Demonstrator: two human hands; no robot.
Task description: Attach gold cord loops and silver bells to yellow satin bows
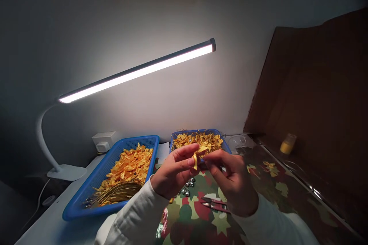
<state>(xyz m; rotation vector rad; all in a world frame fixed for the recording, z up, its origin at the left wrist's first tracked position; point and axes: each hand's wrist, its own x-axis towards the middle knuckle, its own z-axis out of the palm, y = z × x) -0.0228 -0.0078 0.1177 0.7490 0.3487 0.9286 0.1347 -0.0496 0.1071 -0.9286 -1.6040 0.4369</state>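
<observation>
My left hand (175, 169) pinches a yellow ribbon bow (196, 160) between thumb and fingers, in front of the far basket. Close to the bow's right side, my right hand (230, 176) has its thumb and index finger pressed together; what they hold, if anything, is too small to make out. The far blue basket (226, 146) holds yellow bows with gold wires. In the larger blue basket (67, 211) at the left lie many yellow bows and a bundle of gold wires (119, 192). Several small silver bells (185, 190) lie below my hands.
Red-handled snips (215, 205) lie on the patterned table cover (198, 218). A lit lamp (138, 72) reaches over from the left. At the right stand a brown cardboard panel (313, 84) and a small yellow-based container (288, 144).
</observation>
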